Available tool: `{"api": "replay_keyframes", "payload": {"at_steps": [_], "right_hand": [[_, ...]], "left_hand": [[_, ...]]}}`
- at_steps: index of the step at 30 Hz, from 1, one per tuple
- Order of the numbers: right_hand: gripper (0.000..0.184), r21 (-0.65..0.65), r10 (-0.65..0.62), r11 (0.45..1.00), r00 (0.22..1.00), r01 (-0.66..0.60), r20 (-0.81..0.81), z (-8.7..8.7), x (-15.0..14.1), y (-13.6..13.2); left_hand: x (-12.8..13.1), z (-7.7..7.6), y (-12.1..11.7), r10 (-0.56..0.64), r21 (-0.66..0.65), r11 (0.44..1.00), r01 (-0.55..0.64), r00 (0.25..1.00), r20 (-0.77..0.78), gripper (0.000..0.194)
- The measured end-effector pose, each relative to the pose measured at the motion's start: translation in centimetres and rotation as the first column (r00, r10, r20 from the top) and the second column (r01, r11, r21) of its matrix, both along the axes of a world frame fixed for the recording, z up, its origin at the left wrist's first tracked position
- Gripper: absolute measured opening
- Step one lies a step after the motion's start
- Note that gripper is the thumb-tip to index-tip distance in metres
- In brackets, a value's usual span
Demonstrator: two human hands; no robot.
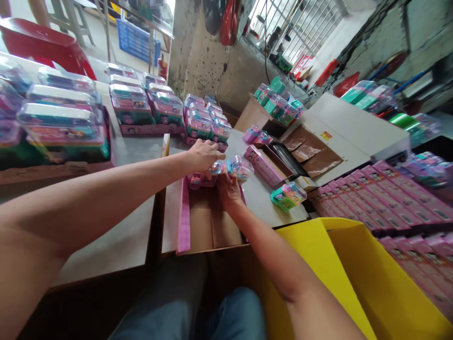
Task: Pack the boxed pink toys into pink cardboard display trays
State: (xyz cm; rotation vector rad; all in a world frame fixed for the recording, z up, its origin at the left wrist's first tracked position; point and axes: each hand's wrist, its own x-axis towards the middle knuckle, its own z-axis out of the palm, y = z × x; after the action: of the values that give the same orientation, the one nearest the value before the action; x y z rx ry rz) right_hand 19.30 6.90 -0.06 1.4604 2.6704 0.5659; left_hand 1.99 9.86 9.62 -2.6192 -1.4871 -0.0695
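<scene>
Two hands meet over the far end of a flat cardboard tray (208, 222) on our table (120, 245). Our left hand (203, 155) lies palm down on a pink toy pack (200, 179), its fingers curled over the top of it. Our right hand (229, 188) comes up from below and grasps a clear-domed toy pack (241, 167), thumb and fingers round its near edge. Both packs sit at the tray's far end, touching or nearly touching one another; we cannot tell which.

We judge these packs light and stiff: a thin plastic dome over a coloured base, smooth and likely slippery, and apt to dent if squeezed hard. The base edges look like the surest hold, with the dome left alone.

A green pack (288, 196) lies near, to the right. A long pink box (264, 165) lies just beyond the hands. Rows of pink boxes (389, 198) fill the right side, a yellow bin (354, 278) stands close below, and stacked packs (63, 118) crowd the left
</scene>
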Motion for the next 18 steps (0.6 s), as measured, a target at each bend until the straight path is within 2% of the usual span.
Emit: {"api": "replay_keyframes", "payload": {"at_steps": [3,10,14,18], "right_hand": [[0.062,-0.003,0.043,0.999,0.999,-0.042,0.028,-0.3,0.2,-0.1],[0.054,-0.115,0.166,0.983,0.969,-0.146,0.182,1.4,0.8,0.5],[0.055,-0.099,0.196,0.978,0.966,-0.182,0.165,0.7,1.0,0.4],[0.055,-0.097,0.147,0.986,0.983,-0.137,0.113,-0.2,0.5,0.6]], "left_hand": [[0.3,0.1,0.0,-0.022,-0.023,1.000,0.021,1.000,-0.019,0.080],[0.3,-0.9,1.1,-0.025,-0.044,0.999,0.024,1.000,-0.008,0.086],[-0.2,-1.1,0.9,-0.069,-0.087,0.994,0.072,0.997,0.031,0.090],[1.2,0.0,0.0,-0.035,-0.101,0.994,0.050,0.989,0.145,0.093]]}}
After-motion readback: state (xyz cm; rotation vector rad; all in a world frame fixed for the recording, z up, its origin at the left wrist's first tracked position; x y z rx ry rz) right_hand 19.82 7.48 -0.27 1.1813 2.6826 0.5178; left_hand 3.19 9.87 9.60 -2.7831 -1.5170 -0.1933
